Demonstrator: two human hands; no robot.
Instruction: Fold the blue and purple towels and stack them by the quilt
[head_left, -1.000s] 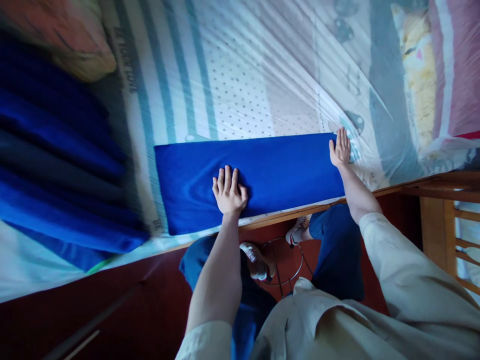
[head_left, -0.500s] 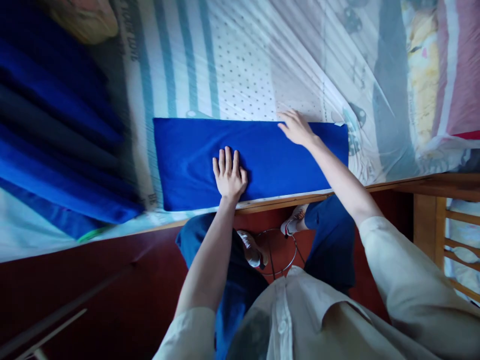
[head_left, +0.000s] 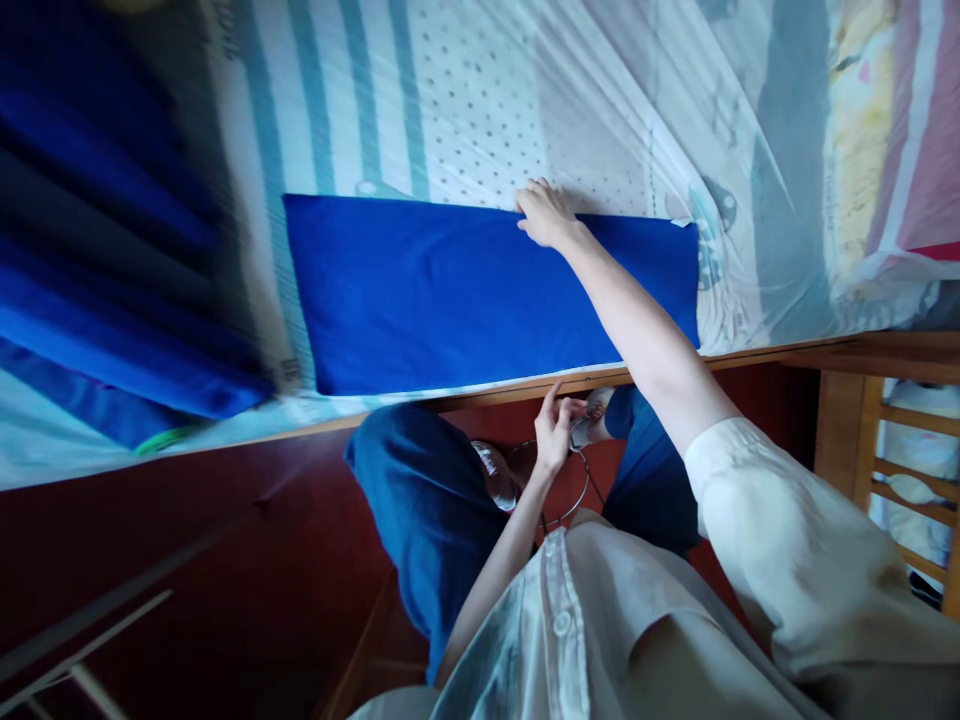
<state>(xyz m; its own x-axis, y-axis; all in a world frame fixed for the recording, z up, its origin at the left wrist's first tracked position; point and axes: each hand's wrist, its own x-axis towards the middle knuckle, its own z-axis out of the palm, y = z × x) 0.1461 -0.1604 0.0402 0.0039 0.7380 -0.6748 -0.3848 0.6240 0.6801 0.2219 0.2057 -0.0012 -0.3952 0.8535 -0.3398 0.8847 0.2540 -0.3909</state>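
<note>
A folded blue cloth [head_left: 435, 290] lies flat in a long rectangle along the near side of the bed. My right hand [head_left: 546, 212] reaches across it to its far edge. Its fingers are bent down and closed at that edge, with the fingertips partly hidden. Below the wooden bed edge, between my knees, my left hand [head_left: 553, 432] is off the cloth and holds nothing. Its index finger points toward the bed edge while the other fingers are loosely bent. A small white tag [head_left: 681, 222] shows at the cloth's far right corner.
More blue and dark cloth [head_left: 112, 290] is heaped on the left of the bed. The patterned sheet [head_left: 480, 110] is creased toward the right, near a pink pillow [head_left: 919, 130]. A wooden rail [head_left: 847, 430] stands at the right. My knees are close against the wooden bed edge [head_left: 517, 391].
My left hand has left the cloth's surface and come back below the bed edge. My right hand has moved left and its fingers have bent down at the far edge. The view has shifted slightly.
</note>
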